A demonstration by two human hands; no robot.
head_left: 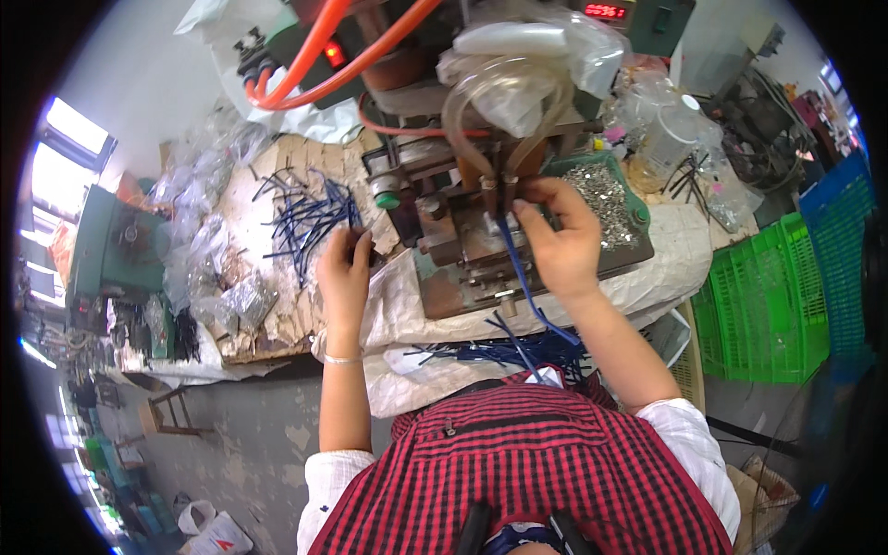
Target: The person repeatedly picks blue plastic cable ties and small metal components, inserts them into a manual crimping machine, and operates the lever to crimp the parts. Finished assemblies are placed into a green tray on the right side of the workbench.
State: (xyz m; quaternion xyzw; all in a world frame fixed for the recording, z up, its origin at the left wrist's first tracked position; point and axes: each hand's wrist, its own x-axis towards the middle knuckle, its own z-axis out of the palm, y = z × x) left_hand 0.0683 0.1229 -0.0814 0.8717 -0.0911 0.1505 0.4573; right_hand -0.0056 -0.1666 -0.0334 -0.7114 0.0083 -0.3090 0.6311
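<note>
My right hand (562, 236) is at the tooling of a bench press (462, 236), thumb and fingers pinched at the upper end of a blue cord (520, 268). That cord hangs from the tooling toward my lap; the fingertips partly hide the grip. My left hand (344, 273) rests on the bench by the near right edge of a pile of dark blue cords (310, 217). Its fingers are curled in, and what they hold, if anything, is hidden. More blue cords (481, 351) lie across the cloth at my lap.
A green tray of small shiny metal pieces (597, 199) sits right of the tooling. Clear tubes (453, 116) and orange hoses (314, 55) hang above. Plastic bags (199, 250) lie at left, a clear jug (668, 134) at right. Green crates (763, 305) stand beside the bench.
</note>
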